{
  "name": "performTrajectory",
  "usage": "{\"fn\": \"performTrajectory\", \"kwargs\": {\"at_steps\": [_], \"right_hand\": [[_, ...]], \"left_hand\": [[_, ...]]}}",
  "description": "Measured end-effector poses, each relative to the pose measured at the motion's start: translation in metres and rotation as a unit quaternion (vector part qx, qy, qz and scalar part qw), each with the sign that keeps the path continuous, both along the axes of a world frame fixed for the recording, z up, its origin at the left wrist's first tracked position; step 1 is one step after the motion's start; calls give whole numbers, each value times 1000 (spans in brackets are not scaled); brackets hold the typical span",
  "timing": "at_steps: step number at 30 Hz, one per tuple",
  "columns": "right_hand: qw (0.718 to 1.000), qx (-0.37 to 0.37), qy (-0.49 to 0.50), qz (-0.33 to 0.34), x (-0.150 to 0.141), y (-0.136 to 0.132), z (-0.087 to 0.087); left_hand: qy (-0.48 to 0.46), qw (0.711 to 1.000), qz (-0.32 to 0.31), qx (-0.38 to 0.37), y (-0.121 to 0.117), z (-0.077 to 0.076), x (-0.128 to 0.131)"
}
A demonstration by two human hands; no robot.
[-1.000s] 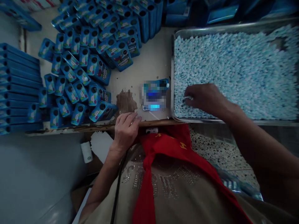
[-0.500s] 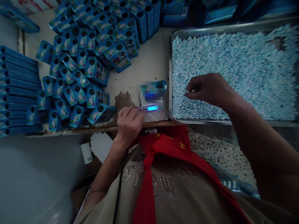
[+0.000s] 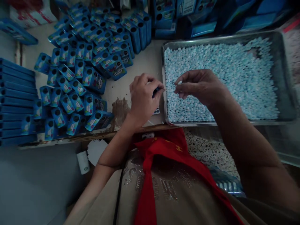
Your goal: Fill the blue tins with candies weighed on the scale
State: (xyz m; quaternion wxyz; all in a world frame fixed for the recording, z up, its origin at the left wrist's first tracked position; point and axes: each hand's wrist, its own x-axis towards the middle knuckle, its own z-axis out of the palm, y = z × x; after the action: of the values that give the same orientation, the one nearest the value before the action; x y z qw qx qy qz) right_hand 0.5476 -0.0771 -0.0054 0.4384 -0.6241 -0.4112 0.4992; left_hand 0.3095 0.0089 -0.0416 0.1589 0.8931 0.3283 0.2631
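Note:
My left hand (image 3: 142, 97) is closed round a small blue box (image 3: 156, 91) that sat on the little scale (image 3: 156, 111) by the table's front edge; most of the box is hidden under my fingers. My right hand (image 3: 199, 86) hovers over the near left corner of a metal tray (image 3: 284, 78) filled with pale blue candies (image 3: 229, 72). Its fingertips pinch one or two candies (image 3: 179, 82), a short way right of the box.
Several small blue candy boxes (image 3: 77, 81) with round holes lie heaped on the left of the white table (image 3: 145, 62). Flat blue cartons (image 3: 16, 93) are stacked at the far left. More blue boxes (image 3: 164, 15) stand at the back. A speckled floor shows below the tray.
My left hand rose from the table edge and closed on the box on the scale. My right hand lifted candies out of the tray and moved left toward the box.

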Motion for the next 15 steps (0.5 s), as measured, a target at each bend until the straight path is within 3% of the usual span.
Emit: {"fn": "performTrajectory", "kwargs": {"at_steps": [4, 6, 7, 9, 12, 15], "right_hand": [[999, -17, 29, 6, -5, 1, -7], [999, -22, 42, 7, -4, 0, -11], [999, -23, 46, 5, -4, 0, -13], [999, -24, 45, 5, -2, -2, -15], [999, -18, 32, 4, -2, -4, -16], [1000, -9, 5, 8, -5, -4, -13]], "left_hand": [[-28, 999, 24, -18, 5, -7, -12], [-81, 994, 57, 37, -8, -8, -29], [-102, 991, 53, 72, -17, -11, -36], [-107, 989, -15, 102, -38, -21, -48], [-18, 991, -130, -29, -67, -46, -51], [67, 973, -97, -197, -79, -65, -40]]}}
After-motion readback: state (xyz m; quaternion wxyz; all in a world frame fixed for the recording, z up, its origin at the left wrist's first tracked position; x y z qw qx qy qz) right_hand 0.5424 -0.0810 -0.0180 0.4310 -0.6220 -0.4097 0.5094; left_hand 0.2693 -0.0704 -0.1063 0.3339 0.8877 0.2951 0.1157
